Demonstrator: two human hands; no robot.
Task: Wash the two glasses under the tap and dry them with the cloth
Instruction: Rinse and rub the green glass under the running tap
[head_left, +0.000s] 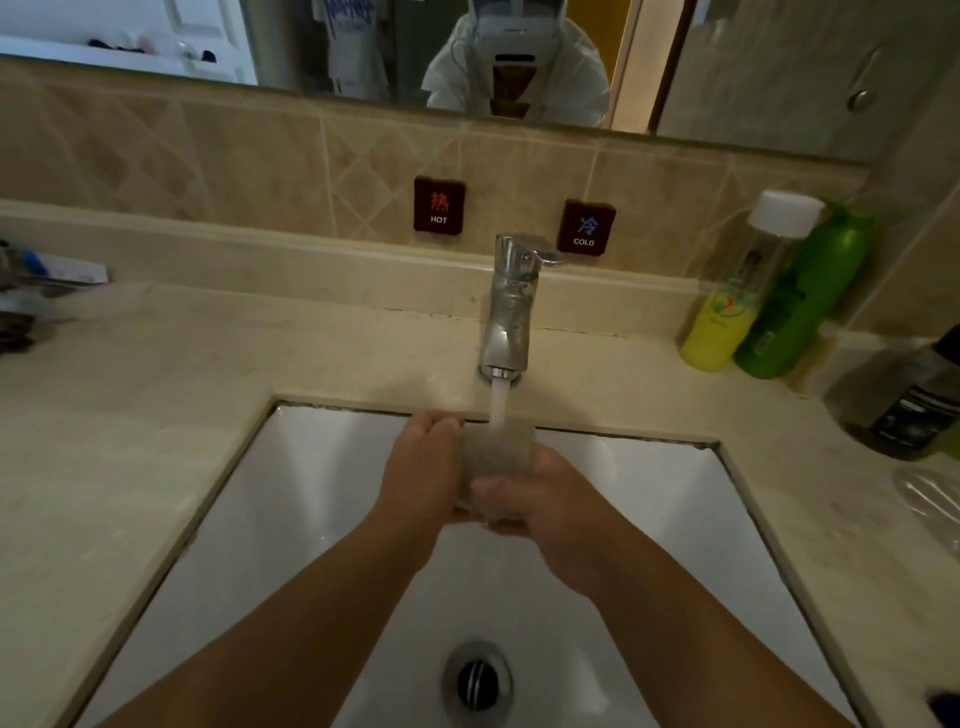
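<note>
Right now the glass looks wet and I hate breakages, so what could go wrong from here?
1. The small clear drinking glass is wet under the running stream, held over the hard white ceramic basin; a slip from the left hand or right hand could chip it.
2. It sits close under the chrome tap spout; lifting it carelessly might knock the rim.

The tap (511, 306) stands on the counter (182, 374) at the far edge of the sink (311, 519). Two bottles (779, 291) stand far right (against the wall), the drain (477, 682) near.
</note>
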